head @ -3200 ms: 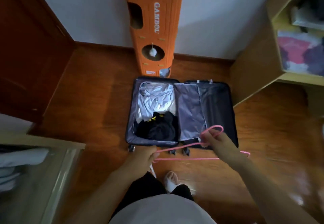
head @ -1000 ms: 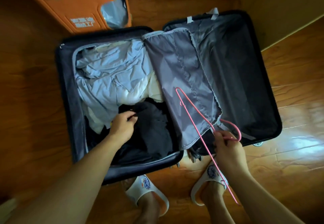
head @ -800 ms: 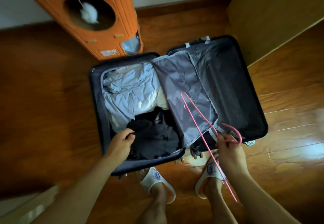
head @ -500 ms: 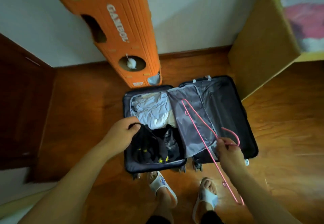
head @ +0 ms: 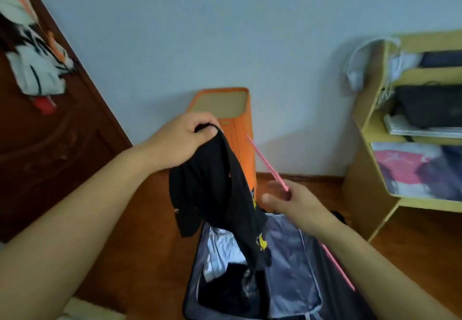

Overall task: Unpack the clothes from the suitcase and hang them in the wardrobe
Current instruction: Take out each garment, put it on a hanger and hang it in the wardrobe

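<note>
Wooden floor (head: 140,257) bears suitcase (head: 290,257); hands grip black garment (head: 212,189), pink hanger (head: 267,164).

one head view, looking forward and slightly down: wall (head: 250,32) fills the upper frame, suitcase (head: 287,269) close at lower centre.

Open floor (head: 155,257) lies left of the suitcase (head: 287,257), bounded further left by the dark wooden door (head: 50,157). The orange box (head: 240,129) stands against the wall directly behind the suitcase. A shelf unit (head: 362,169) closes off the right side. The black garment (head: 220,194) hangs from the left hand (head: 182,139) over the suitcase's left half. The pink hanger (head: 267,164), in the right hand (head: 295,202), slants across the right half.
</note>
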